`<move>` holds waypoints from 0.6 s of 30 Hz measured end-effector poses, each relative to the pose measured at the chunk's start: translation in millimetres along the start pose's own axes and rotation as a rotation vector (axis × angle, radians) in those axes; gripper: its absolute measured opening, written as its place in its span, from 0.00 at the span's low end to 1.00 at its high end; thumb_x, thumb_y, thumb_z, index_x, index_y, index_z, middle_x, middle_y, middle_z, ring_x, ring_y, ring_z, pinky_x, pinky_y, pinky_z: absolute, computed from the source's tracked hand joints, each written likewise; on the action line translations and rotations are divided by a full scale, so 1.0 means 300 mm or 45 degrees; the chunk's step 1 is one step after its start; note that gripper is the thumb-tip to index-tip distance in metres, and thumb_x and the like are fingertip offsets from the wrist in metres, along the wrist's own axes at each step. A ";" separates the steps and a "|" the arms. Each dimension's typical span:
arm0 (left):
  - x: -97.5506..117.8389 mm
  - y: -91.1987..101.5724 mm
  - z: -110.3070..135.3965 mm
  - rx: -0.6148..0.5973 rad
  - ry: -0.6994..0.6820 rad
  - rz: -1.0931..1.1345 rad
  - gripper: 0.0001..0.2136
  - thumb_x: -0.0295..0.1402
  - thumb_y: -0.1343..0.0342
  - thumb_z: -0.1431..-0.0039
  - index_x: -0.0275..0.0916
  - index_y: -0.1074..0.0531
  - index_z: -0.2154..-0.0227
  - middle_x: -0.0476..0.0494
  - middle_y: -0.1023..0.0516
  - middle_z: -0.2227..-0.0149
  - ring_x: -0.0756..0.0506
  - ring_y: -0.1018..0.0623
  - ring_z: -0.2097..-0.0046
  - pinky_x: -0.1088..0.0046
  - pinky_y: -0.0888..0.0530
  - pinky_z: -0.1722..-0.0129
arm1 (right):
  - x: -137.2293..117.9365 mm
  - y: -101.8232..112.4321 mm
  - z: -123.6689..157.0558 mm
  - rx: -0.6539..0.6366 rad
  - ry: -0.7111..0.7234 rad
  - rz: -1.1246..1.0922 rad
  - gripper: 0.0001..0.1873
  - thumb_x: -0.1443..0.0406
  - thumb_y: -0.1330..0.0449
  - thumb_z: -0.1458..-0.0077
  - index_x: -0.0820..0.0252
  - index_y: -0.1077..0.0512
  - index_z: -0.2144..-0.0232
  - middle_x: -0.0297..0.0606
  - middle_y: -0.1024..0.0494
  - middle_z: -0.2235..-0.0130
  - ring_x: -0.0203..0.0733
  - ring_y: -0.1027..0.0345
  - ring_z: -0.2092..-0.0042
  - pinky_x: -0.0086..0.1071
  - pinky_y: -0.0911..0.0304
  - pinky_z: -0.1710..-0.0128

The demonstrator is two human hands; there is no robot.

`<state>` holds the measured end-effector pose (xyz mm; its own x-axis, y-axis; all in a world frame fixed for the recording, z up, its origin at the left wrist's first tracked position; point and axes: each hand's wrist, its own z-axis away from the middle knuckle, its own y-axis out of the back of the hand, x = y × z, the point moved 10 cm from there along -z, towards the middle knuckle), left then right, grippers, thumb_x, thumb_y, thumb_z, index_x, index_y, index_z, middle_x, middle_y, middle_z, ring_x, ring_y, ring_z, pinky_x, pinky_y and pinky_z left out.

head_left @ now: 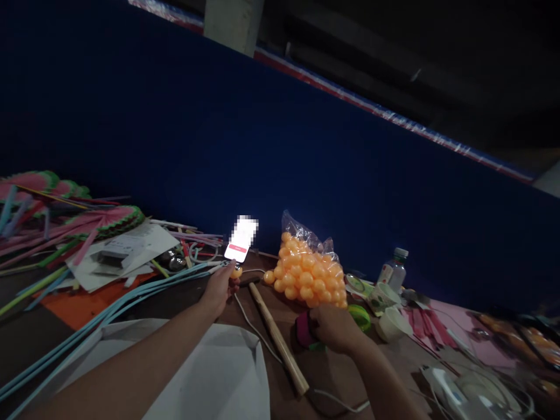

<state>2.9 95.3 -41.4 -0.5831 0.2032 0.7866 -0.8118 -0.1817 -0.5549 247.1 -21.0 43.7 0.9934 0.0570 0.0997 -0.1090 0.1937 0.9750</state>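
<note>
My left hand point(219, 290) reaches forward with its fingers curled around a small orange ball point(237, 272). Just beyond it a lit phone point(240, 239) leans upright. On the right, my right hand point(333, 326) is closed over a rounded magenta object point(303, 329) whose kind I cannot make out. Behind that hand stands a clear plastic bag of orange balls point(306, 271), with one ball point(268, 277) at its left edge. Between my two hands a wooden stick point(277, 338) lies on the brown table point(236, 312).
Light-blue tubes point(131, 291) and a white sheet point(210, 367) lie in front at left. Pink-green paper fans point(109, 221) are heaped farther left. At right stand a bottle point(396, 271), paper cups point(392, 324), a green tape roll point(359, 318) and a power strip point(450, 391) with cables.
</note>
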 end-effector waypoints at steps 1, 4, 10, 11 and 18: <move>0.000 0.001 0.001 0.002 -0.001 -0.001 0.16 0.41 0.36 0.55 0.34 0.31 0.71 0.50 0.29 0.77 0.54 0.30 0.78 0.81 0.34 0.82 | 0.005 -0.006 0.004 -0.012 -0.002 -0.055 0.11 0.68 0.43 0.56 0.55 0.22 0.71 0.37 0.21 0.69 0.41 0.30 0.67 0.29 0.51 0.74; 0.004 0.000 0.004 -0.003 -0.011 -0.008 0.16 0.42 0.35 0.57 0.34 0.31 0.72 0.50 0.29 0.78 0.54 0.30 0.79 0.80 0.35 0.82 | 0.021 -0.010 0.009 -0.003 -0.030 -0.190 0.10 0.67 0.42 0.56 0.51 0.22 0.72 0.32 0.21 0.69 0.39 0.31 0.67 0.28 0.52 0.73; 0.000 0.002 -0.004 0.004 -0.004 -0.009 0.16 0.42 0.36 0.57 0.34 0.30 0.72 0.49 0.28 0.77 0.54 0.30 0.79 0.80 0.35 0.81 | 0.086 0.116 0.028 0.295 -0.153 -0.598 0.08 0.64 0.41 0.55 0.54 0.21 0.72 0.34 0.21 0.69 0.39 0.30 0.67 0.28 0.44 0.71; -0.003 0.005 -0.006 0.015 0.003 -0.005 0.16 0.41 0.36 0.57 0.34 0.30 0.72 0.49 0.28 0.77 0.54 0.30 0.79 0.80 0.35 0.81 | 0.084 0.151 0.031 0.380 -0.141 -0.741 0.08 0.63 0.41 0.54 0.56 0.22 0.71 0.35 0.21 0.69 0.39 0.30 0.67 0.28 0.42 0.70; 0.016 -0.037 0.009 -0.115 -0.032 0.125 0.13 0.36 0.35 0.55 0.34 0.30 0.71 0.48 0.27 0.75 0.53 0.29 0.77 0.78 0.32 0.78 | -0.109 0.181 -0.083 0.512 -0.007 -1.982 0.18 0.58 0.32 0.59 0.62 0.24 0.65 0.37 0.21 0.70 0.37 0.30 0.72 0.28 0.36 0.74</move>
<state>9.1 95.8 -30.9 -0.6598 0.1646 0.7332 -0.7510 -0.1123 -0.6507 207.7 12.0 88.3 0.1246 0.0564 -0.9906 0.9734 -0.2004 0.1110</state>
